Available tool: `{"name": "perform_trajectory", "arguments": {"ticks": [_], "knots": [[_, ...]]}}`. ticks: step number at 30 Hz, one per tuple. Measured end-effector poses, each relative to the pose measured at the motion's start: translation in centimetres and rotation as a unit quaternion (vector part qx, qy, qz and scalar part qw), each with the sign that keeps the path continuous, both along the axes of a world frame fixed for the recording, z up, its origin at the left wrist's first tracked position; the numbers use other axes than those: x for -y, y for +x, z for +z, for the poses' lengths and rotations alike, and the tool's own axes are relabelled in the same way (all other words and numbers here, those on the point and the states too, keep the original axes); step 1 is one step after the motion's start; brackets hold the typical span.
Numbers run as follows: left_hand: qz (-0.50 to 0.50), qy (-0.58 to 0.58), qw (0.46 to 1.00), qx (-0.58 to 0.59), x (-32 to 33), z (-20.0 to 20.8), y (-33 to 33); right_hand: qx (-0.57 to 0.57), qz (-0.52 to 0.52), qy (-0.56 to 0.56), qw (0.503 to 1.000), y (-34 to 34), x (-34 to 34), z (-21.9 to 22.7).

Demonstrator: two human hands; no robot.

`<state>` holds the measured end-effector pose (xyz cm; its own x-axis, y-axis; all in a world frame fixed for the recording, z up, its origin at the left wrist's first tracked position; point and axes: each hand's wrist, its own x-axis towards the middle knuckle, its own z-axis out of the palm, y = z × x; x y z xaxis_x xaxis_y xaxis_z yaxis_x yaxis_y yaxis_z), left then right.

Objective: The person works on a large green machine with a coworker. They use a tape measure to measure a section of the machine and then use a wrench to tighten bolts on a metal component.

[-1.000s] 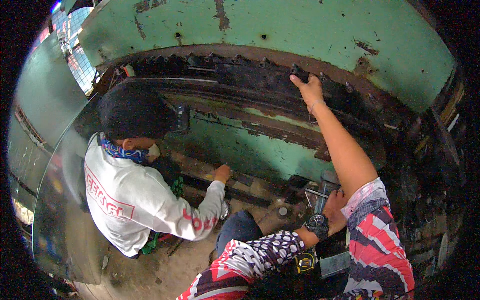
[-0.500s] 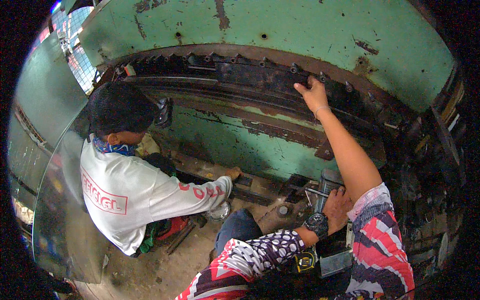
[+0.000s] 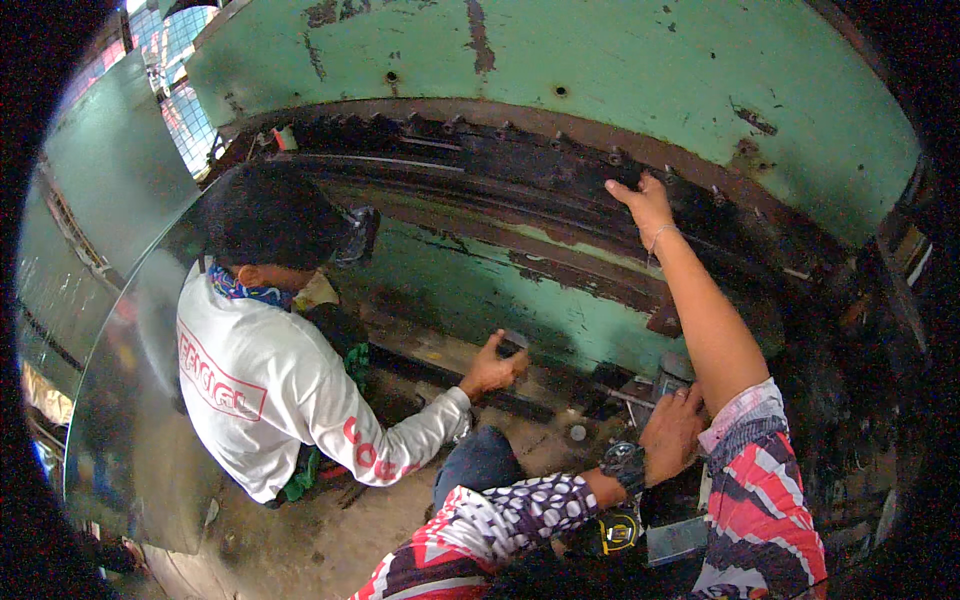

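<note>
My right hand (image 3: 648, 205) reaches up to a long dark metal bar (image 3: 540, 165) on the green machine. Its fingers curl over the bar's upper edge, near a row of bolts, and the thumb points left. Lower down, my left hand (image 3: 672, 435), with a black watch at the wrist, is bent beside a grey metal part (image 3: 675, 370). A thin metal rod (image 3: 632, 398) lies next to it. The left fingertips are turned away, so what they hold is hidden. To the left, a co-worker's hand (image 3: 490, 368) holds a small dark block (image 3: 512, 345).
A co-worker in a white long-sleeved shirt (image 3: 275, 375) crouches close on my left. Green machine panels (image 3: 620, 70) rise above the bar. A yellow-and-black tape measure (image 3: 618, 533) and a grey metal plate (image 3: 676, 540) sit below my left hand. Dark machinery stands at the right.
The co-worker's hand has come up from the lower ledge and now shows a small dark block. My view has shifted slightly; both my hands stay at about the same places.
</note>
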<state>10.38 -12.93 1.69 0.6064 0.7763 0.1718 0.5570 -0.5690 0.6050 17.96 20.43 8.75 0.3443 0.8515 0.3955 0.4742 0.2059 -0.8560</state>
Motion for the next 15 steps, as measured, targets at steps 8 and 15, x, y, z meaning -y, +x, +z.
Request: {"name": "perform_trajectory", "arguments": {"ticks": [8,15], "knots": [[0.004,-0.032,0.999,-0.007,-0.1,6.9,-10.2,-0.140,-0.046,0.058,0.987,-1.1,-1.5,4.3],[-0.037,0.013,0.999,-0.006,0.6,6.2,-11.0,-0.062,0.037,0.115,0.991,-2.8,0.7,4.8]]}}
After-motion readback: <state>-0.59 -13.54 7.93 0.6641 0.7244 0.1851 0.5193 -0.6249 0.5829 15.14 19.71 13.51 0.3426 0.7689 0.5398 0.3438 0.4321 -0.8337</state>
